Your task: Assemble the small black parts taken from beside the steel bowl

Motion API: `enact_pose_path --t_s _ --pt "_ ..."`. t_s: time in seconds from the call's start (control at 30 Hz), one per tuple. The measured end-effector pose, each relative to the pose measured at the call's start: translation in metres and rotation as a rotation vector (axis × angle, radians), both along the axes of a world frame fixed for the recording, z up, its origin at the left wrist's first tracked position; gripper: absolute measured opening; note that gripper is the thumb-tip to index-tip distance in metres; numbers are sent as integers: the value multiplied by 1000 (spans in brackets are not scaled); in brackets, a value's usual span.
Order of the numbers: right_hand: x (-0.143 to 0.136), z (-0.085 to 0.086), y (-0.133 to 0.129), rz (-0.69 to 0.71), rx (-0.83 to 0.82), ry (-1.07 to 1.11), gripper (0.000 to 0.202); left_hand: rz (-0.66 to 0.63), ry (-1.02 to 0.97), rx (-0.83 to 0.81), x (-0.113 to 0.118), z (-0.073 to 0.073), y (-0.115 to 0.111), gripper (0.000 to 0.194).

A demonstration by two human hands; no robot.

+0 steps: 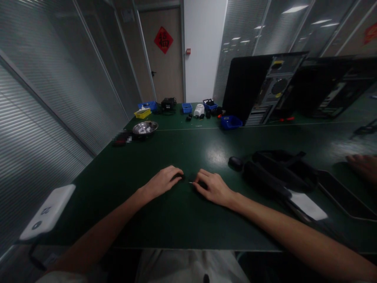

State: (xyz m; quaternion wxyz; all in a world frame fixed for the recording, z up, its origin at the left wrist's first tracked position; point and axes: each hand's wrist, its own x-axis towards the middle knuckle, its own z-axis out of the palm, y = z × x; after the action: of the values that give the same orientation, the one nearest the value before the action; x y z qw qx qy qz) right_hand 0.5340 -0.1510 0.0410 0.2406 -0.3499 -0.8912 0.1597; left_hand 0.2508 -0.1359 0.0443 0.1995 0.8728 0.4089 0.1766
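Note:
Over the green table, my left hand (pixel 163 181) has its fingers closed on a small black object (pixel 182 177), which sticks out a little at the fingertips. To its right, my right hand (pixel 212 186) pinches a thin light pin-like piece (pixel 191 182) that points left toward the black object. A narrow gap separates the two. Both forearms come in from the lower corners.
A metal bowl (pixel 145 128) with small items lies at the back left, a blue tray (pixel 231 122) before the computer cases (pixel 265 90). Right of my hands are a black mouse (pixel 235 163), a black bag (pixel 277 171), a tablet (pixel 344 192) and another person's hand (pixel 363 163).

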Motion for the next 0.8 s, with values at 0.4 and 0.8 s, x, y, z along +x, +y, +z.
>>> enact_pose_path --t_s 0.4,0.8 --pt "1 1 0 4 -28 5 13 1055 24 79 -250 -12 44 36" --pt "0 1 1 7 -23 -4 13 1199 84 143 -281 -17 40 32"
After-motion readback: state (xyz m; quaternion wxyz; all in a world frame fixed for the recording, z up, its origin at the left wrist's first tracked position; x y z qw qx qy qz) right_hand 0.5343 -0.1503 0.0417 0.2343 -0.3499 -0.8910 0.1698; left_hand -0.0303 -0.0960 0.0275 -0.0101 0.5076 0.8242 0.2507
